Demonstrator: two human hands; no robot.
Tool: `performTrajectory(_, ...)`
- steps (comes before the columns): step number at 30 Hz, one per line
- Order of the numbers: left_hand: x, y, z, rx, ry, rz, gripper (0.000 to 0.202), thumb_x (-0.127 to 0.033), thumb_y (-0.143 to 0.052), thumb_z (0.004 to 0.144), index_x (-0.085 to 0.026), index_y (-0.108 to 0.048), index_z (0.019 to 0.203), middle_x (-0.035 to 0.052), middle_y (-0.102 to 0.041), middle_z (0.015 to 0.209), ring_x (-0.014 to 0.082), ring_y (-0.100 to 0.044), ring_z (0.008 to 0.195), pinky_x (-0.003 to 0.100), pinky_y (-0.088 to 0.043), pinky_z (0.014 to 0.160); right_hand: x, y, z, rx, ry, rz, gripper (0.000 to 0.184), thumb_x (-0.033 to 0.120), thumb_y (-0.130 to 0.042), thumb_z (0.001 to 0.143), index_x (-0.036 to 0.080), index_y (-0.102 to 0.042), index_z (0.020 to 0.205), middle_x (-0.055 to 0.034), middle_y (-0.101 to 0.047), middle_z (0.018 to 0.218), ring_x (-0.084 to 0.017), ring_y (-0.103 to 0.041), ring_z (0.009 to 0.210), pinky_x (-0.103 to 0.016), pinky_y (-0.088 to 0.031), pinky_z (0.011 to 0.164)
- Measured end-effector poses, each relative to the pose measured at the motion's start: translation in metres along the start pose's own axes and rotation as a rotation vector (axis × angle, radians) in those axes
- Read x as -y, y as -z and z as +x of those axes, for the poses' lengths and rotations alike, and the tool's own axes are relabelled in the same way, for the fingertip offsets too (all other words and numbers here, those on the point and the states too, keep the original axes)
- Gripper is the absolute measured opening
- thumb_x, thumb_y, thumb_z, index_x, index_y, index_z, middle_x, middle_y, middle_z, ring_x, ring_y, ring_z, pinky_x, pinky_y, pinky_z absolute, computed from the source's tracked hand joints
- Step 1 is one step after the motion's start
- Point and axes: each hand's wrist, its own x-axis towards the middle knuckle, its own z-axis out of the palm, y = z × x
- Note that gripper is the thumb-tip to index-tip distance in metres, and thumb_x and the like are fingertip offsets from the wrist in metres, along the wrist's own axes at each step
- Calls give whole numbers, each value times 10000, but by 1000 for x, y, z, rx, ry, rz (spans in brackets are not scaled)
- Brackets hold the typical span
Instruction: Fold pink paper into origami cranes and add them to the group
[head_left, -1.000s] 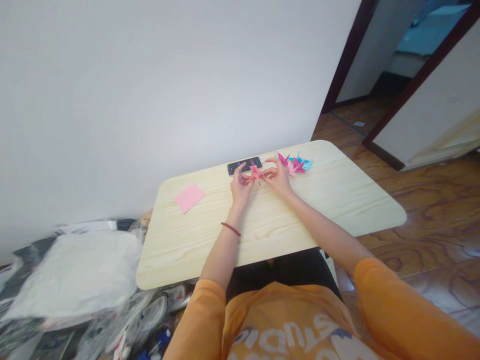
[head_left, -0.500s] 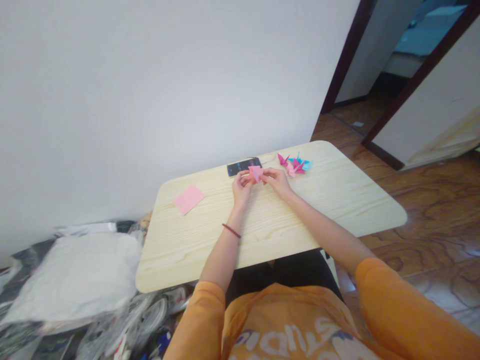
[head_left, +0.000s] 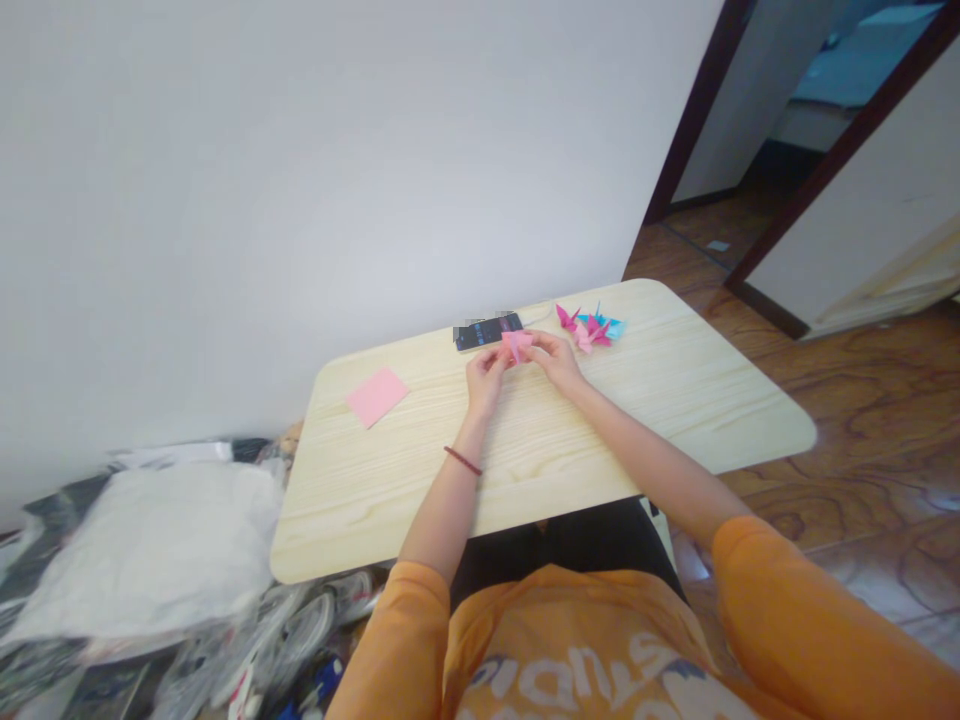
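Note:
A small folded pink paper [head_left: 516,345] is held between both hands above the far part of the table [head_left: 405,480]. My left hand [head_left: 486,378] pinches its left side, and my right hand [head_left: 553,360] grips the right side. Fingers cover part of the folds. Just behind the hands lies a phone [head_left: 484,333] with its screen lit. To the right of my right hand sits a cluster of folded paper cranes [head_left: 592,330] in magenta, pink and blue. A flat sheet of pink paper [head_left: 378,397] rests on the left of the table.
A white wall [head_left: 337,180] rises behind the table. White bags and plastic-wrapped things [head_left: 165,550] are piled on the left. On the right are a wooden floor [head_left: 847,420] and a doorway with dark frames. A thin cable runs from the phone.
The folded pink paper has turned a little in my fingers and shows a narrower flap at its front. Both hands stay in nearly the same place.

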Motion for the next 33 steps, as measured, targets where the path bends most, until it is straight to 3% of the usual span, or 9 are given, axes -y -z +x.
performTrajectory(4, -2, 2, 0, 3, -50, 24, 409, -433, -783, 642, -154, -684, 924, 83, -721, 927, 177, -669, 841, 304, -530, 793, 1, 0, -1, 61, -50, 53, 353, 492, -760, 614, 196, -573, 655, -2, -608, 635, -128, -550, 562, -284, -500, 571)
performTrajectory(10, -6, 2, 1, 18, -79, -49, 465, -384, -777, 667, -196, -651, 1073, 68, -717, 911, 170, -670, 824, 286, -516, 780, 3, -2, -1, 52, -69, 82, 415, 507, -806, 533, 186, -556, 609, 11, -581, 563, -101, -512, 487, -254, -442, 509)
performTrajectory(15, -11, 4, 2, 7, -35, -102, 344, -415, -705, 735, -203, -691, 1005, 51, -712, 865, 155, -657, 775, 290, -506, 757, 4, -4, -2, 31, -67, 57, 427, 512, -820, 499, 185, -558, 582, 16, -579, 553, -99, -508, 483, -255, -443, 502)
performTrajectory(22, -15, 9, 2, 34, -37, 40, 314, -343, -787, 642, -184, -721, 904, 61, -717, 878, 159, -646, 727, 294, -488, 717, 4, -3, -2, 17, -67, 15, 381, 484, -824, 512, 175, -633, 626, -15, -640, 634, -133, -572, 564, -282, -493, 556)
performTrajectory(29, -10, 15, 8, -35, -5, -15, 284, -357, -797, 614, -173, -670, 789, 26, -686, 787, 137, -622, 726, 259, -470, 711, 2, 1, 1, 44, -102, 149, 340, 423, -843, 494, 181, -702, 686, -30, -701, 712, -155, -625, 647, -324, -539, 684)
performTrajectory(33, -13, 18, 7, 29, 56, 9, 299, -369, -809, 593, -167, -668, 763, 15, -677, 757, 126, -606, 699, 249, -457, 700, 0, 2, 2, 17, -106, 161, 317, 398, -849, 477, 185, -717, 670, -45, -729, 783, -193, -664, 749, -362, -545, 766)
